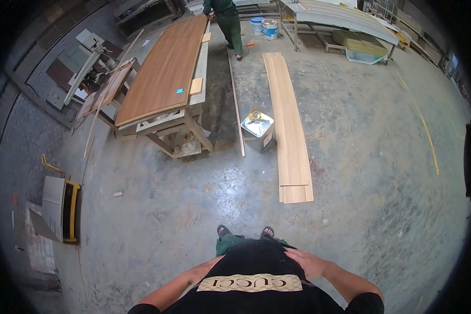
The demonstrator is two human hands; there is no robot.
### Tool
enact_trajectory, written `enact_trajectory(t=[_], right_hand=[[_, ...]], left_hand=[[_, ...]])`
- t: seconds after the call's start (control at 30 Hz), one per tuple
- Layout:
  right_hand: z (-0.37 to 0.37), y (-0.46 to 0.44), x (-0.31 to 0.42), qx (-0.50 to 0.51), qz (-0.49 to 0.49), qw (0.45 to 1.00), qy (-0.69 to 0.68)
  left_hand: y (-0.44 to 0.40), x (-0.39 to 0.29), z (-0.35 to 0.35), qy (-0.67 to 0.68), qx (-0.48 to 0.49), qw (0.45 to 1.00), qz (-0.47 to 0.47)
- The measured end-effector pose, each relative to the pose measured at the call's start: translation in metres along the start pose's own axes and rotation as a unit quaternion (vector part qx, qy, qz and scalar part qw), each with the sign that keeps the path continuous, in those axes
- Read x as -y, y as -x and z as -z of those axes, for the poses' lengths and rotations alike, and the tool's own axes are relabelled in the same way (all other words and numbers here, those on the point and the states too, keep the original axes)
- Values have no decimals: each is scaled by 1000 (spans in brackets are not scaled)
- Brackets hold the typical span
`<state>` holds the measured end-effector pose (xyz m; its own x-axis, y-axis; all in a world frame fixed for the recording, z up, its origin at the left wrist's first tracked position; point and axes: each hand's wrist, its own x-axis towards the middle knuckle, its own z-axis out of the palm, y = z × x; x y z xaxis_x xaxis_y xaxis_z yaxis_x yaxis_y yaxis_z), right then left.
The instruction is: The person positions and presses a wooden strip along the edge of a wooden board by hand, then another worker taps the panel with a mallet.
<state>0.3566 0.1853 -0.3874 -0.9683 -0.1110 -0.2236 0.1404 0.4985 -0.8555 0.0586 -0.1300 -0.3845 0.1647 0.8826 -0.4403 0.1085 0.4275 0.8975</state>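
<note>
My left hand (205, 269) rests against the side of my black shirt (246, 256) at the hip, fingers laid flat and partly hidden by the cloth. On the other side, my right hand (305, 261) lies against the shirt with its fingers stretched out. Neither hand holds anything that I can see. Ahead of my feet, long light wood boards (288, 115) lie overlapped on the concrete floor. Beside them stands a square metal can (257, 128) with a yellowish round item (255, 115) on its top.
A large brown wood panel (162, 68) lies on a workbench (193, 118), with a person (228, 23) at its far end. A thin strip (235, 99) lies along the floor. Paint buckets (270, 29), another table (345, 21) and a yellow-edged box (70, 212) stand around.
</note>
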Motion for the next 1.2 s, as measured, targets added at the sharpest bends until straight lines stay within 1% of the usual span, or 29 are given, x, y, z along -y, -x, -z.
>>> enact_trajectory(t=[0.07,0.1,0.13,0.17,0.2,0.23,0.27,0.3,0.33,0.37,0.4,0.43,0.47,0.53,0.57,0.6,0.67,0.73,0.77,0.8,0.87,0.9,0.97,1.03,1.07,1.1,1.13,1.17,1.2], right_hand=[[29,-4,12,-14,74,997,31],[49,-5,14,-46,96,993,48],[73,-8,17,-78,119,988,65],[95,-9,28,-187,82,965,167],[119,-7,47,-288,44,919,265],[148,-4,83,-372,84,882,276],[170,1,125,-452,123,837,283],[178,8,155,-536,229,771,256],[158,4,174,-727,202,611,238],[169,7,206,-675,392,611,133],[174,3,230,-673,390,616,128],[179,-4,254,-649,449,605,106],[182,-13,275,-623,506,590,84],[186,-26,298,-562,615,551,41],[186,-29,297,-536,601,592,21],[186,-36,296,-530,604,595,19],[186,-50,298,-577,614,537,38],[183,-61,304,-579,600,548,65],[183,-66,305,-589,587,548,93],[183,-71,307,-610,591,522,81],[182,-83,309,-611,595,518,71],[184,-88,312,-609,602,511,73],[193,-97,318,-602,616,501,88],[201,-102,320,-607,617,488,111],[203,-102,318,-585,641,493,55],[207,-103,315,-605,621,493,74],[215,-105,311,-452,734,506,32],[221,-104,306,-274,818,505,-13],[173,-56,267,-452,753,468,-101]], left_hand=[[-1,7,1,64,-7,996,57],[-1,57,1,0,-7,999,38],[0,57,2,2,-6,999,37],[-1,53,3,-16,2,1000,15],[-2,47,3,-33,8,999,-7],[-6,40,5,-40,20,999,9],[-8,35,7,-55,26,998,3],[-9,32,8,-69,33,997,0],[-10,34,10,-98,37,994,-19],[-14,9,15,-117,44,989,-81],[-15,-13,18,-138,49,979,-143],[-15,-7,13,-48,60,997,-9],[-14,3,12,-45,59,997,-5],[-15,8,15,-167,41,983,-68],[-10,10,16,-165,37,983,-70],[-2,-5,16,-164,25,985,-54],[4,-5,20,-156,11,987,-44],[9,3,24,-195,7,980,-26],[12,5,28,-180,8,983,-40],[11,6,33,-177,7,984,-37],[15,7,46,-172,4,984,-46],[16,2,55,-174,14,984,-47],[12,-12,75,-180,36,983,-11],[5,-9,94,-198,61,978,-26],[1,-8,106,-213,76,973,-38],[-2,-12,117,-218,109,969,-40],[-8,-20,129,-201,140,970,5],[-20,-24,139,-185,165,968,46],[-32,-15,148,-190,186,963,37]])
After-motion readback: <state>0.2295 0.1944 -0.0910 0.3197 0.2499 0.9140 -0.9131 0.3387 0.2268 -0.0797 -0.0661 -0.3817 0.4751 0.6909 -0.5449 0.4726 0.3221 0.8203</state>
